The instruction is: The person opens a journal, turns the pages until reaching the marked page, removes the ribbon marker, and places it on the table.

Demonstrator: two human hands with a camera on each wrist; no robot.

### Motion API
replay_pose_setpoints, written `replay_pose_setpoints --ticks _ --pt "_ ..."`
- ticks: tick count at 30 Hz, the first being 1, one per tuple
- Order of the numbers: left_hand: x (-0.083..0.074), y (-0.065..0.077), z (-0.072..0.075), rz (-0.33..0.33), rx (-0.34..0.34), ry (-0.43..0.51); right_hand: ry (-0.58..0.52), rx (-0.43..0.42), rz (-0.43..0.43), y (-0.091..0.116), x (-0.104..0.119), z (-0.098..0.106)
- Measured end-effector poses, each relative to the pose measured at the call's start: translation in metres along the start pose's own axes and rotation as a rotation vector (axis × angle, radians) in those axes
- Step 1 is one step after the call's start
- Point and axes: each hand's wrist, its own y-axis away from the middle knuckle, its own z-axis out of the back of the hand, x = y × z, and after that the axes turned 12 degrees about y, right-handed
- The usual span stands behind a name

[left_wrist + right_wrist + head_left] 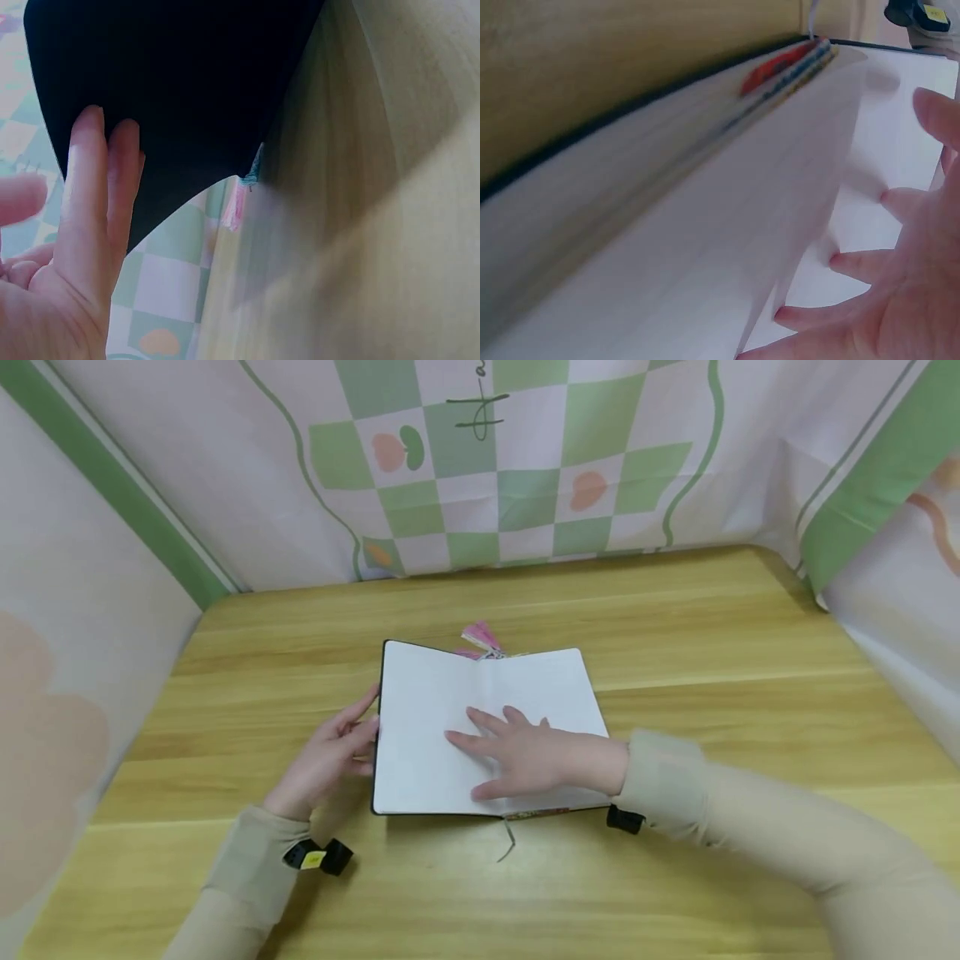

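Fingers (474, 744): right hand's (540, 757) spread across the open notebook's gutter, seemingly to flatten the pages (427, 727); left hand's (326, 760) straight beneath the raised left cover (180, 82), likely supporting it; notebook (420, 685) on wooden table (697, 710).

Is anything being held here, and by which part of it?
Nothing appears gripped. The left hand supports the notebook by its left cover, straight fingers against the outside; the right hand touches its pages.

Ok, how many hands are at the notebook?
2 at the notebook: the left hand against the outside of its black cover, the right hand spread over the open pages.
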Motion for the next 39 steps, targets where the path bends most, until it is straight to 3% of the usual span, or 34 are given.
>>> replay_pose_setpoints --ticks 6,10,19,26,34,39 --pt "0.003 -0.001 0.001 -0.007 -0.049 -0.078 0.081 -0.012 0.009 0.002 0.004 -0.003" --pt "0.004 -0.004 -0.001 -0.01 -0.065 -0.095 0.09 -0.037 0.022 0.005 -0.005 -0.002" --pt "0.001 -0.006 -0.006 -0.029 -0.075 -0.07 0.197 -0.119 -0.071 -0.005 -0.068 0.009" --pt "0.0 -0.005 -0.008 -0.027 -0.066 -0.064 0.136 -0.139 -0.145 -0.013 -0.108 0.023" --pt "0.002 -0.005 -0.006 -0.03 -0.061 -0.074 0.123 -0.159 -0.233 -0.018 -0.115 0.03" --pt "0.004 -0.005 -0.006 -0.039 -0.061 -0.061 0.17 -0.26 -0.236 -0.015 -0.112 0.026"
